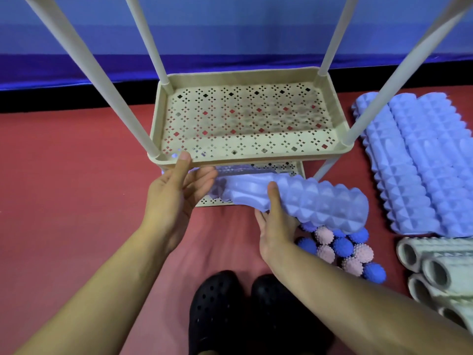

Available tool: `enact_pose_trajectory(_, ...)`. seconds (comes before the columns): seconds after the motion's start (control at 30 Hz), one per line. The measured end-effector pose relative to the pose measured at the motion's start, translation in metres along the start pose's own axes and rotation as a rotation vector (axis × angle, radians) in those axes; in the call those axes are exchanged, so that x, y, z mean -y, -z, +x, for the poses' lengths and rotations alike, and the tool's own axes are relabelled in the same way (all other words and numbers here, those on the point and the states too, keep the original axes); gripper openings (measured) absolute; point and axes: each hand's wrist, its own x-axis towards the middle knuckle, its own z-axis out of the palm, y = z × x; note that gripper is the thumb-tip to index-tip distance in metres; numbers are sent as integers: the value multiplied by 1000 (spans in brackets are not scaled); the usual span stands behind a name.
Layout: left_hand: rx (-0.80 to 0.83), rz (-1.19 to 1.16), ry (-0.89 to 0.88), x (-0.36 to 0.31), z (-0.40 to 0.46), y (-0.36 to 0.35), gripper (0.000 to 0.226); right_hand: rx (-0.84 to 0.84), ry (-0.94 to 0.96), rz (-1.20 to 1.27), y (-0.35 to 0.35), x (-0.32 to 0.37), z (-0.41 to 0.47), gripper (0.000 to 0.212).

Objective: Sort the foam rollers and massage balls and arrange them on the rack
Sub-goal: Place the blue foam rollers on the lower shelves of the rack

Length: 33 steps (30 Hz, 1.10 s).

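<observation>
The right hand (pixel 275 221) grips the purple roller (pixel 294 198) at frame centre, the open left hand (pixel 176 190) steadying the rack (pixel 245 155); slide it level onto the lower shelf (pixel 281 166), I judge.

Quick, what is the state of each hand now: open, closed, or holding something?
Left hand: open, thumb on the rack shelf rim, fingers at the roller end.
Right hand: holds the roller, thumb over it.
</observation>
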Motion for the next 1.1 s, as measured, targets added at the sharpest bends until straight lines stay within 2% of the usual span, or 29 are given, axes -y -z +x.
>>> enact_pose_trajectory(0.1, 55, 163, -24, 21, 1, 10, 25, 14, -39, -54, 6, -5, 9, 55)
enact_pose_trajectory(0.17, 108, 489, -156, 44, 4, 17, 23, 11, -72, -78, 10, -8, 14, 54)
enact_pose_trajectory(0.27, 355, 1140, -511, 75, 18, 21, 53, 53, -105, -106, 14, -8, 18, 52)
enact_pose_trajectory(0.33, 508, 1494, -520, 85, 29, 21, 83, 75, -146, -127, 17, -5, 17, 45)
enact_pose_trajectory(0.4, 560, 1718, -494, 88, 34, 23, 94, 47, -162, -130, 26, -4, 16, 46)
enact_pose_trajectory(0.5, 543, 1692, -533, 90, 34, 28, 92, -48, -60, -65, 46, 8, 21, 64)
enact_pose_trajectory(0.57, 525, 1657, -546, 94, 34, 27, 89, -77, 14, -16, 55, 22, 26, 67)
enact_pose_trajectory(0.67, 503, 1646, -547, 102, 35, 26, 86, -127, 3, 43, 56, 36, 30, 69)
enact_pose_trajectory(0.8, 492, 1672, -548, 103, 33, 29, 80, -261, 14, 55, 59, 50, 29, 85)
enact_pose_trajectory(0.93, 468, 1646, -572, 106, 31, 31, 82, -310, 84, 55, 64, 59, 27, 77)
enact_pose_trajectory(1.1, 310, 1522, -549, 106, 20, 20, 80, -269, 201, 67, 54, 48, 14, 69)
